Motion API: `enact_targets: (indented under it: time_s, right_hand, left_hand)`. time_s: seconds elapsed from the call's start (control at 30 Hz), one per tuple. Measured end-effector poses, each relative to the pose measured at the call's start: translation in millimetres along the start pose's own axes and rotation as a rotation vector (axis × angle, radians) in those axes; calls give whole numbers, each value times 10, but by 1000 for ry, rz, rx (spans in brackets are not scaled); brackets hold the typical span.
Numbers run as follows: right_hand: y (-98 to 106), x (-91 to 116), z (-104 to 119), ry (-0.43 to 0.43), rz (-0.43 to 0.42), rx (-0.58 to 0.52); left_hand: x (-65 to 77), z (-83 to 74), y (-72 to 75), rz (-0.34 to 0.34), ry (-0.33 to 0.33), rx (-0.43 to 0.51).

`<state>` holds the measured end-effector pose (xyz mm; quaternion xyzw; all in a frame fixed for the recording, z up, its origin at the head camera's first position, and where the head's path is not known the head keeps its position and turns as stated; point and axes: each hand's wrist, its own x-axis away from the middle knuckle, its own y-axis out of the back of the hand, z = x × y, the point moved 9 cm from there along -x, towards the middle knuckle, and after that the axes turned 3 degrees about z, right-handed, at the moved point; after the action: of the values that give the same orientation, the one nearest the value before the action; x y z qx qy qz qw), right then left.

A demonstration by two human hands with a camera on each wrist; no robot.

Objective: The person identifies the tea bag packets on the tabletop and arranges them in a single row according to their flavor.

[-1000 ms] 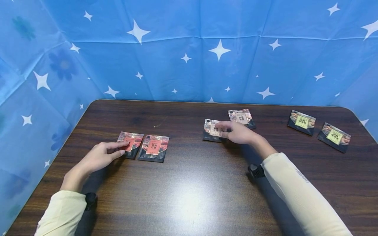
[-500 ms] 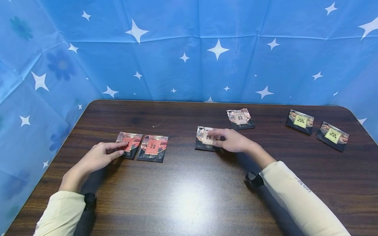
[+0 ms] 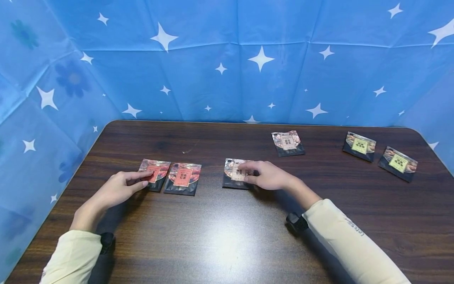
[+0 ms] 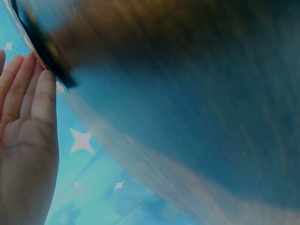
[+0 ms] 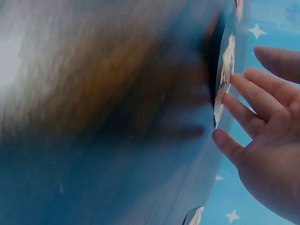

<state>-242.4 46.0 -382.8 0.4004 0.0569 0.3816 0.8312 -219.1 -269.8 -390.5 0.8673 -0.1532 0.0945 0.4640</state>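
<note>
My left hand (image 3: 113, 191) rests its fingertips on a red-labelled sachet (image 3: 162, 169) lying flat at the left of the table. Just right of it lies a second red-labelled sachet (image 3: 182, 179), nearly edge to edge with it. With straight fingers, my right hand (image 3: 269, 176) presses on a pale-pink-labelled sachet (image 3: 232, 173) near the table's middle, covering its right part. In the right wrist view the fingertips of the right hand (image 5: 262, 112) touch the face of that sachet (image 5: 226, 70). The left wrist view has the left hand (image 4: 28, 103) with fingers extended against a sachet's edge.
Another pale-pink-labelled sachet (image 3: 288, 143) lies farther back, right of the middle. Two yellow-green-labelled sachets (image 3: 360, 146) lie at the far right. Beyond the dark wooden table (image 3: 159, 236) hangs a blue star-patterned cloth (image 3: 198, 71).
My right hand has slid the pale-pink-labelled sachet left and toward me, away from its twin and nearer the red pair. The left hand has stayed on its sachet.
</note>
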Motion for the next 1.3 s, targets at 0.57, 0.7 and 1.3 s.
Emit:
enact_targets:
  time_s: [0.57, 0.7, 1.3]
  right_hand:
    - [-296, -150, 365, 54, 66, 22]
    - [-333, -184, 424, 70, 76, 28]
    - [-359, -220, 473, 49, 88, 28]
  left_hand:
    - [3, -7, -1, -8, -20, -9]
    - [-4, -4, -5, -7, -20, -7]
    - [2, -16, -5, -4, -20, -14]
